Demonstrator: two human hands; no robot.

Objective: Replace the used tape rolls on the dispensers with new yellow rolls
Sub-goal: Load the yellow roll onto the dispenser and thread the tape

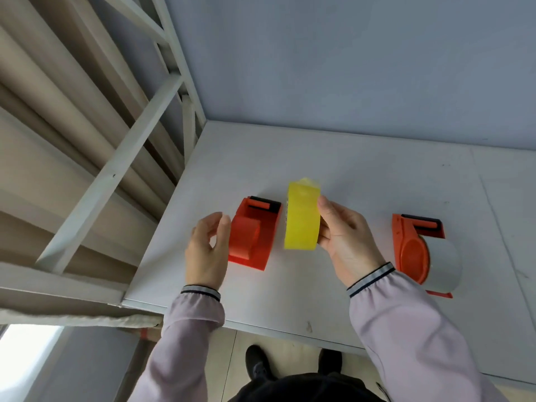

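A yellow tape roll (301,217) stands on edge above the table, gripped from its right side by my right hand (345,239), with a loose tape end sticking up at its top. Just left of it an orange dispenser (256,233) lies on the white table (333,158) with a bare orange hub and no roll on it. My left hand (207,248) hovers at that dispenser's left side, fingers apart and curled, holding nothing. A second orange dispenser (413,250) at the right carries a pale grey tape roll (445,262).
The table's left edge meets a white metal frame (116,166) with beige panels behind it. A grey wall (348,68) closes the back. The table's front edge runs just above my feet (258,364) on the floor.
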